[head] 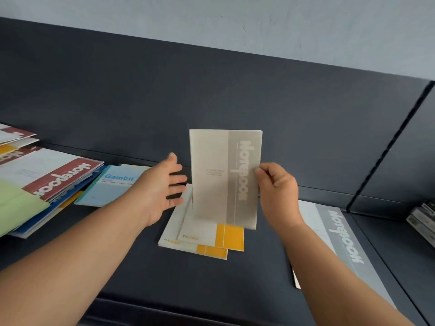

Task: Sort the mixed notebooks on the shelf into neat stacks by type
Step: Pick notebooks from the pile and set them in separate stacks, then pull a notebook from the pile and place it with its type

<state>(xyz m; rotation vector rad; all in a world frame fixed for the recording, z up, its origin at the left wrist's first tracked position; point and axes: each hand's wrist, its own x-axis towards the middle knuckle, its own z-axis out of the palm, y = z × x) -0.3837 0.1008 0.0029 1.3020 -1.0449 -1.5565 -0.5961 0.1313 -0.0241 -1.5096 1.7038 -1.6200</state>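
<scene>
Shelf (211, 283): dark, flat surface, with notebooks lying on it.
Yellow-marked notebooks (207, 234): two stacked flat in the middle, the top one slightly askew.
Flat grey notebook (341, 234): lies to the right, partly under the right forearm.
Left hand (162, 187): open palm, fingers spread apart, just beside the held notebook's left edge; whether it touches, I cannot tell.
Right hand (277, 187): thumb and fingers pinch the held notebook's right edge.
Held grey notebook (223, 177): upright, above the yellow-marked pair.
Mixed pile (54, 175): left; red, green and blue covers overlapping.
Light blue notebook (113, 187): flat beside that pile.
Back panel (211, 90): dark, behind everything.
</scene>
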